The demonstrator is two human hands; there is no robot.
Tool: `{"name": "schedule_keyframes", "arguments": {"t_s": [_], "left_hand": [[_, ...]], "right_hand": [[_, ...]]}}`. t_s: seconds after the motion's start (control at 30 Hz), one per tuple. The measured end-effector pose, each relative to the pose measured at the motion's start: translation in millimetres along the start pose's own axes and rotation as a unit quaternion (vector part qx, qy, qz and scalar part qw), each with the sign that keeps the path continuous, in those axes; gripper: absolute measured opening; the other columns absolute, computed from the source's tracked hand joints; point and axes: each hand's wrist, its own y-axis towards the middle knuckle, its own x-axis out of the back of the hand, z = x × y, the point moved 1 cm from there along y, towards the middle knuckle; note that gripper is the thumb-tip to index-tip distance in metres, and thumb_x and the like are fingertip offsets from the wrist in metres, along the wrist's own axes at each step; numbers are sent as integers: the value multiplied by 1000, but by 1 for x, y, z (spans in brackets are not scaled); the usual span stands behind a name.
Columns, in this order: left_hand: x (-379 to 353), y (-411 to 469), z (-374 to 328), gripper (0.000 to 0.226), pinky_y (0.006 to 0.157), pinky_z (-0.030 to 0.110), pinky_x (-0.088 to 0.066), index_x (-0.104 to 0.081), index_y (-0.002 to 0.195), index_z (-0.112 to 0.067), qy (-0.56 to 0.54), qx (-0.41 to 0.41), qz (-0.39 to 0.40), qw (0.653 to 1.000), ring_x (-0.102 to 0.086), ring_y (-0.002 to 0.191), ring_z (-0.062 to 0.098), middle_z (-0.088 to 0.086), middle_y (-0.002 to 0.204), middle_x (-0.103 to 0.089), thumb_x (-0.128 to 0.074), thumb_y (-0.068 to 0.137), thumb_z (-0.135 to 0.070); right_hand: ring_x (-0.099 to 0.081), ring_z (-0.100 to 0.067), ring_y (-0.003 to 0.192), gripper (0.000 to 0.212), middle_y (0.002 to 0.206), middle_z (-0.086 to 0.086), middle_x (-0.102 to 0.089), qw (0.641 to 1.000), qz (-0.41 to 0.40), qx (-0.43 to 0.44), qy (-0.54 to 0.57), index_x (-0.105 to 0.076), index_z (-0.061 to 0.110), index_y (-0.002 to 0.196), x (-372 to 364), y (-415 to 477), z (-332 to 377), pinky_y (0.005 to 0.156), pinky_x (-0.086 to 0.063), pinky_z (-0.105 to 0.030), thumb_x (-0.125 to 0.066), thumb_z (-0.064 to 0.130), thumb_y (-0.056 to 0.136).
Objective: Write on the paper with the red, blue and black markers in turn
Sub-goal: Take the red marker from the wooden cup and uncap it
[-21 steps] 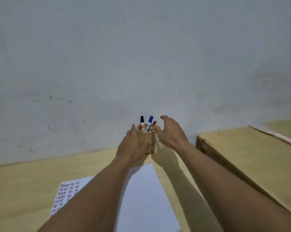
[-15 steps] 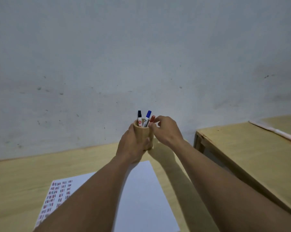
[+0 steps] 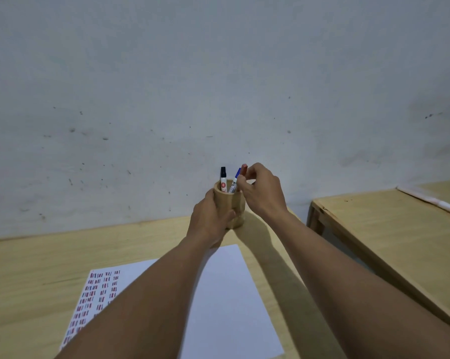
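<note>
A round wooden pen holder (image 3: 238, 204) stands on the desk near the wall. My left hand (image 3: 209, 220) is wrapped around its left side. Inside stand a black marker (image 3: 223, 177) and a blue marker (image 3: 234, 181). My right hand (image 3: 261, 191) pinches the red marker (image 3: 244, 169) by its top; only the red cap shows above my fingers. A white sheet of paper (image 3: 229, 301) lies in front of the holder, with rows of red, blue and black marks along its left part (image 3: 99, 291). My forearms cover the middle of the sheet.
The wooden desk (image 3: 37, 268) ends against a grey-white wall (image 3: 218, 86). A second wooden table (image 3: 389, 229) stands to the right, apart by a narrow gap, with a pale strip (image 3: 436, 202) lying on its far side.
My right hand went from open beside the holder to closed on the red marker, which now stands higher out of the holder. The left hand stays on the holder.
</note>
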Motion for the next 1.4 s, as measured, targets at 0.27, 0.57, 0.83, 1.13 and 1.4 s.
{"name": "schedule_keyframes", "arguments": {"t_s": [0.27,0.57,0.83,1.13,1.4], "left_hand": [[34,-5,-16,65,108,40,-42,-35,153,-17,50,-1,-46,998,-49,134,26,9,146,-52,-63,94,-24],[122,-32,-61,25,82,36,-61,-75,111,-23,-184,-22,-160,970,-74,77,12,-2,88,-76,-56,95,-23],[161,-60,-67,5,81,42,-63,-79,88,-16,-161,-56,-122,978,-76,80,21,5,80,-78,-74,87,-13],[184,-87,-68,13,80,38,-63,-77,86,-13,-184,-53,-160,968,-74,79,20,4,79,-76,-66,93,-11],[211,-108,-51,9,75,35,-63,-76,91,-6,-173,-58,-122,976,-72,76,24,18,86,-76,-67,93,-5]], "right_hand": [[-72,-18,75,12,93,9,-66,995,2,80,59,-54,22,109,14,-6,43,69,-61,-41,-51,31,102],[-71,-19,85,17,101,0,-69,976,45,204,-70,-71,21,112,11,-31,91,78,-58,-45,-61,24,99],[-69,-22,96,18,105,-4,-72,968,51,230,-87,-75,16,110,14,-56,120,84,-54,-38,-65,21,96],[-55,-14,58,43,64,-1,-56,918,101,-181,338,-71,6,93,1,-111,165,50,-49,-24,-63,49,95],[-49,-6,40,22,59,-2,-56,806,123,-233,530,-62,5,74,-21,-133,186,43,-47,-13,-58,6,95]]}}
